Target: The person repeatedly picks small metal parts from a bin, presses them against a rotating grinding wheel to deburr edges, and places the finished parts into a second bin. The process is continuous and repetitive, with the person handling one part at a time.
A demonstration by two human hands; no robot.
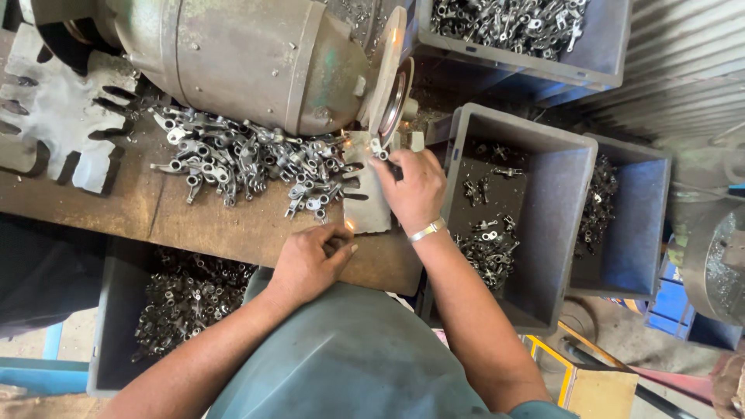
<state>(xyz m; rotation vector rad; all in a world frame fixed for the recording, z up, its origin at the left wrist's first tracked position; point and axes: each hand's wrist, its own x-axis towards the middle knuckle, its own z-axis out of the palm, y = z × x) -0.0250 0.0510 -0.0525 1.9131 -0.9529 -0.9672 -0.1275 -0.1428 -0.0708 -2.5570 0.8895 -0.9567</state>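
At the grinding wheel, which stands on edge at the end of a big drum-shaped motor housing, the person's right hand pinches a small metal fitting between thumb and fingertips and holds it against the wheel's lower rim. The left hand rests on the wooden bench below and to the left of the wheel, its fingers curled in toward the palm; whether they close on a piece I cannot tell. Left of the wheel, at the foot of the motor, lies a loose heap of similar fittings, each with a ring end and a short arm. Right of the wheel sits a grey bin with a scatter of pieces on its floor, another bin just beyond it, and a fuller crate above. Below the bench edge, left of the wheel, an open bin holds more. The fitting looks stiff, light and hard, probably slick and awkward for its size, and likely to warm where it meets the wheel; the arm end, away from the wheel, seems the sensible place to grip it.
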